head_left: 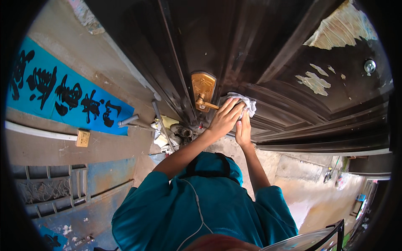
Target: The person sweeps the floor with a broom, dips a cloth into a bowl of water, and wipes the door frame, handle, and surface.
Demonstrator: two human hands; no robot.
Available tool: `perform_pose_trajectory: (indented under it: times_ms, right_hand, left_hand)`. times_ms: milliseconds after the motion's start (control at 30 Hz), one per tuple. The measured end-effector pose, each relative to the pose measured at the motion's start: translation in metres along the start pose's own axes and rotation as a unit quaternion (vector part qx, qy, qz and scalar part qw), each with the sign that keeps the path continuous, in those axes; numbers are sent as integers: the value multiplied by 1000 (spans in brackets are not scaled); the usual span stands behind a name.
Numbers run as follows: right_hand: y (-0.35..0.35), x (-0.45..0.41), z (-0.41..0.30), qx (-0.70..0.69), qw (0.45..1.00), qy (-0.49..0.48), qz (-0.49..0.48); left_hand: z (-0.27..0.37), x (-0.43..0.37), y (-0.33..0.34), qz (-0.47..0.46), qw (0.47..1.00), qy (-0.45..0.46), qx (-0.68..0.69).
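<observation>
A crumpled pale cloth [250, 106] lies pressed against the dark brown panelled door [245, 72], just right of the handle. My left hand [225, 116] holds it with the fingers laid over it, their tips near my other hand. From below, my right hand [244, 130] has its fingers upright on the cloth's lower edge; part of their hold is hidden. A brass-coloured lever handle [209, 104] on an ornate backplate [203, 82] sits beside my left fingers. The lever's tip points towards that hand.
Old paper remnants [314, 83] and a round metal fitting [370, 66] are on the door at right. Shoes [182, 131] and a metal pole [161, 124] stand by the left wall. A blue banner with writing [72, 91] hangs above a socket box [83, 138].
</observation>
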State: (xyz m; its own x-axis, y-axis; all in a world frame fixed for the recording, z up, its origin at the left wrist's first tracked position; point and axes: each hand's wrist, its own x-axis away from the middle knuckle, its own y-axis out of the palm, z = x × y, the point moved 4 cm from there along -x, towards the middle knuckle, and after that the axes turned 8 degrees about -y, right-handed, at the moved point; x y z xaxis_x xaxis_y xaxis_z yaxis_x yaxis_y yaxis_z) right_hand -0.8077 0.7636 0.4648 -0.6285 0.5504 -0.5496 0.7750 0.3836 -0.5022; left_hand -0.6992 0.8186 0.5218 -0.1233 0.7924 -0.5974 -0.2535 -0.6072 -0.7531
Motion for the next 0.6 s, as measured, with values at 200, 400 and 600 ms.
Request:
perform_pose_trajectory:
  times_ms: [200, 400, 600]
  right_hand:
    - [9, -29, -55, -35, 994, -101, -12]
    - [41, -111, -118, 5, 986, -150, -70]
    - [42, -123, -126, -3, 985, -171, -39]
  left_hand:
    - [-8, 16, -40, 139, 987, -53, 52]
    - [-64, 5, -96, 221, 960, -136, 102]
    - [-90, -3, -89, 239, 957, -124, 110]
